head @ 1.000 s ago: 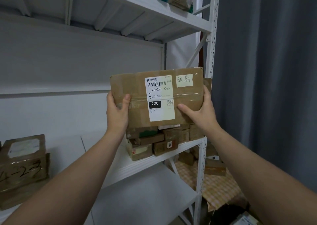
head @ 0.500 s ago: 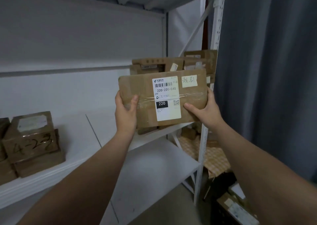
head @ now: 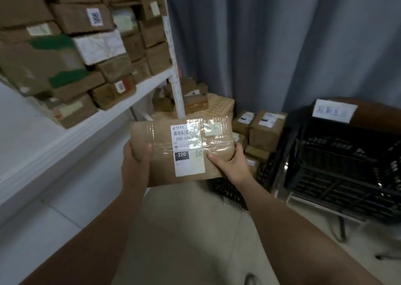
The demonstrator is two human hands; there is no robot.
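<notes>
Beside the white shelf (head: 71,137) packed with boxes (head: 80,17), you held the taped parcel (head: 165,154) marked 220 over the floor (head: 195,230), left hand (head: 135,161) gripping its left end, right hand (head: 230,164) its right end. Picking seemed done; placing it, perhaps in the black crate (head: 338,167), remained.

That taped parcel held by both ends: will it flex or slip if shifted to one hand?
Probably stiff: the parcel looks flat though the left hand and right hand hold only its ends. Likely slippery where glossy tape wraps it. Perhaps light: thumbs and fingers alone carry it.
</notes>
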